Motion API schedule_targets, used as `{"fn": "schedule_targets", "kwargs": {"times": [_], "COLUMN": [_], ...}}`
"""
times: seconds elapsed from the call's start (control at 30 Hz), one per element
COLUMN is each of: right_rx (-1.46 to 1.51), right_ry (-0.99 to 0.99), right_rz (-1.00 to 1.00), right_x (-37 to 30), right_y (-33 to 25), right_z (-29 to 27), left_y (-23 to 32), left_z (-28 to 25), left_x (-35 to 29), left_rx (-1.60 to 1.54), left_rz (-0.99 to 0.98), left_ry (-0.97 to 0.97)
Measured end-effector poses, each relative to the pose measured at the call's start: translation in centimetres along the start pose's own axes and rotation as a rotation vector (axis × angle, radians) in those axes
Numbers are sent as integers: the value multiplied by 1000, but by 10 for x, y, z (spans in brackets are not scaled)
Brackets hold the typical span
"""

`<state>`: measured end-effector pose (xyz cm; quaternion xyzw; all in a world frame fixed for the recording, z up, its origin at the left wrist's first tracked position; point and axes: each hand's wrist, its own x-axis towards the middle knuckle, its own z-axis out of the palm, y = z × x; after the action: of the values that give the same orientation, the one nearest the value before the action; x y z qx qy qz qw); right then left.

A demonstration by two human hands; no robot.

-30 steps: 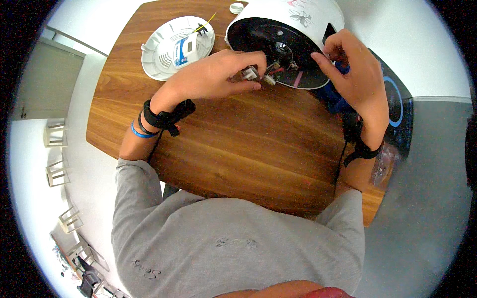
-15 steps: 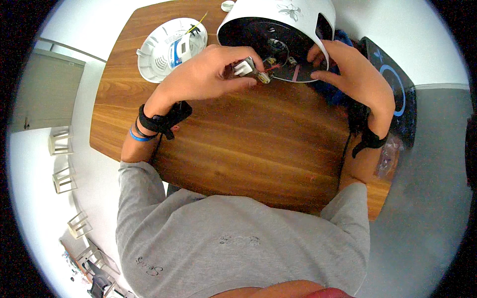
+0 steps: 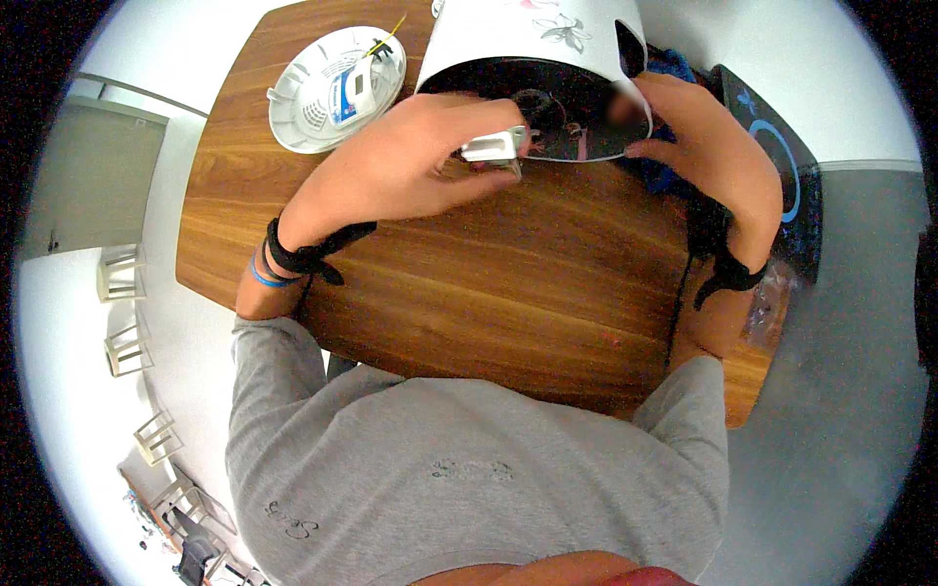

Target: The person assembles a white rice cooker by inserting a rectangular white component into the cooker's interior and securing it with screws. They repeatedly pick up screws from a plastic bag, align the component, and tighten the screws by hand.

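A white housing with a flower print lies on its side at the far edge, its dark hollow facing me; it looks like a rice cooker body. My left hand is closed on a small white plastic part just outside the opening. Thin wires show inside the hollow; whether they join the part is hidden. My right hand grips the housing's right rim, thumb at the lower edge and fingers partly inside. To the left lies a white vented round cover with a white-and-blue piece on it.
The wooden table spreads below my hands. A black panel with a blue ring stands at the right, beside dark blue cloth. A clear plastic bag lies near my right forearm. Several chairs stand beyond the left side.
The housing has shifted slightly left, its opening tipped a little lower. My left hand has turned the white part so its longer side shows. The right hand keeps its grip.
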<state>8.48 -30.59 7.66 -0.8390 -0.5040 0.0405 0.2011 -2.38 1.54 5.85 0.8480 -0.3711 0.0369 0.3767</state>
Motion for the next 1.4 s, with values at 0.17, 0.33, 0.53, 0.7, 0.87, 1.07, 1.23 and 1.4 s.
{"fn": "schedule_targets", "kwargs": {"times": [0.17,0.33,0.53,0.7,0.87,1.07,1.23,1.4], "right_rx": [-18,16,75,130,189,282,383,439], "right_ry": [27,82,14,34,-38,161,166,203], "right_rz": [-70,-178,-105,-167,-66,-39,35,119], "right_x": [9,16,20,19,20,32,35,40], "right_y": [-14,-20,-32,-48,-54,-47,-47,-52], "right_z": [13,18,27,25,12,21,22,26], "left_y": [11,-3,-2,-10,-13,-9,-17,-19], "left_z": [7,8,2,10,15,15,21,23], "left_x": [1,8,4,5,8,14,15,14], "left_rx": [-76,88,-133,-124,-131,-195,-256,-207], "left_rz": [-222,98,-129,-86,-153,-271,-186,-185], "left_ry": [36,162,-13,70,98,203,326,417]}}
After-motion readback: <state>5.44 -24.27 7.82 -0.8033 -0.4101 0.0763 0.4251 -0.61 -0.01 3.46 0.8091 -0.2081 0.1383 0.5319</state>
